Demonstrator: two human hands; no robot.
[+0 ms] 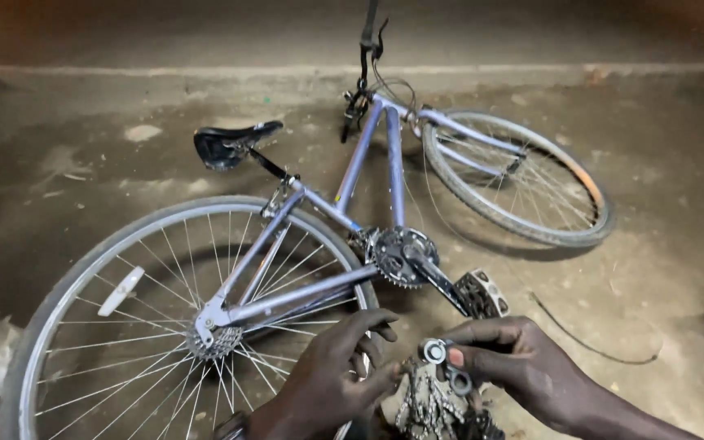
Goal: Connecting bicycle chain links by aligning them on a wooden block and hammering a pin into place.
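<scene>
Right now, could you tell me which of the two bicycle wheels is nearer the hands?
The rear wheel, bearing the sprockets, lies beside the left hand; the front wheel lies farther away.

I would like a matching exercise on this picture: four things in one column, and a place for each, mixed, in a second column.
1. saddle
2. front wheel
3. pedal
4. chain

a. hanging under the hands
b. upper right, flat on the ground
c. just above the right hand
d. upper left of the frame

Pairs: 1-d, 2-b, 3-c, 4-a
</scene>
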